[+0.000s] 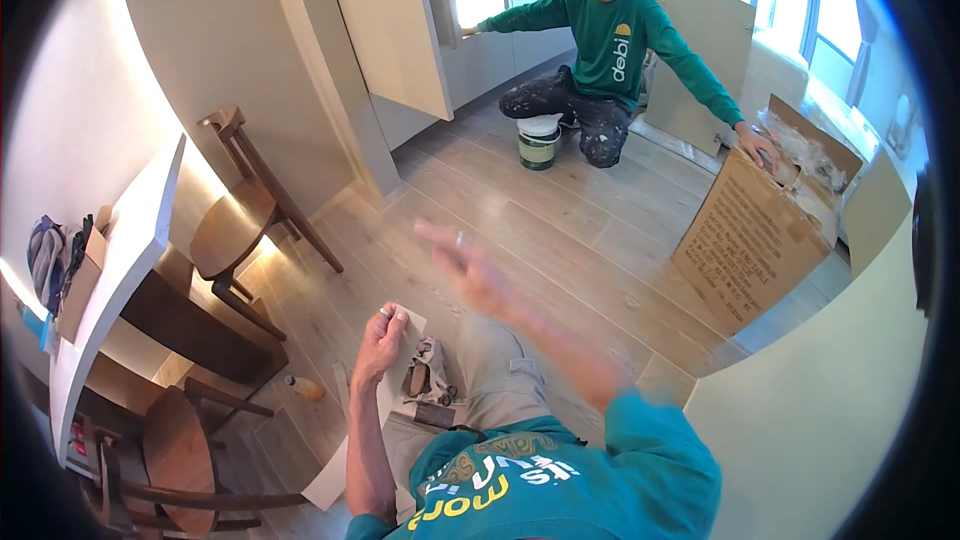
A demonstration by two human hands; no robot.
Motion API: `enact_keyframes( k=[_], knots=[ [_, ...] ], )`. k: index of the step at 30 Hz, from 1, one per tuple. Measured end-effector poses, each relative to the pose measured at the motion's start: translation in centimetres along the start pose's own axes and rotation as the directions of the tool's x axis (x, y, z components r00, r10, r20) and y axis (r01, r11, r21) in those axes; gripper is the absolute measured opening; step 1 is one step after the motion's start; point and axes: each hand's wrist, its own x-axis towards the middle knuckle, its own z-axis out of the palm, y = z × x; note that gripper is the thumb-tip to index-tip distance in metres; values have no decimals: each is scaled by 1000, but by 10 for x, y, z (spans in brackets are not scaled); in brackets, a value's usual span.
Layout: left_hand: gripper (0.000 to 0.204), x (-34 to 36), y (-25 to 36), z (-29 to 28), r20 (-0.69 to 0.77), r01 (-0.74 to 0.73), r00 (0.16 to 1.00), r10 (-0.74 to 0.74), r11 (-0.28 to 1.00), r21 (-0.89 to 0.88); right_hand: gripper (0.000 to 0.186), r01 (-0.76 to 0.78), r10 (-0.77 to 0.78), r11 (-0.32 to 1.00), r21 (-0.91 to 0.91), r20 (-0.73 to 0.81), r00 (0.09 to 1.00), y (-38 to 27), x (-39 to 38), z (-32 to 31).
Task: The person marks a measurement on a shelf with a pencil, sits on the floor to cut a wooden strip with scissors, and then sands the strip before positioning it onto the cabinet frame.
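Note:
My left hand (pixel 380 344) is closed with its thumb against the curled fingers, above a pale strip of board (pixel 330 478). Whether anything small is pinched in it is hidden. My right hand (pixel 474 270) is raised over the floor ahead, smeared by motion, its fingers stretched out and nothing visible in it. Between my forearms, beside my leg, lies a grey cloth tool pouch (pixel 426 368) with brownish and dark items in it. Just below the pouch is a small dark brown block-like thing (pixel 434 414).
Ahead, a person in a green shirt (pixel 612 45) kneels behind a bucket (pixel 538 145), one hand on a cabinet, the other on an open cardboard box (pixel 745 240). Wooden chairs (pixel 235 225) and a white-topped table (pixel 120 240) stand left. A small bottle (pixel 305 387) lies on the floor.

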Motion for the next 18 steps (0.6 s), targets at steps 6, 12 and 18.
enact_keyframes(
  k=[6, 12, 18],
  knots=[
    [19, -4, -8, -1, -49, -77, 996, 75, 997, -33, 59, 70, -37, 985, -158, 198, 979, -13, -74, 45],
    [23, -19, -26, -4, 35, 17, 999, -13, 991, -135, 71, 159, -51, 928, -336, 307, 950, -25, -81, 31],
    [16, -29, 0, 21, -57, -71, 996, 63, 987, -142, 74, 253, -97, 860, -443, 344, 934, -27, -77, 28]
  ],
)
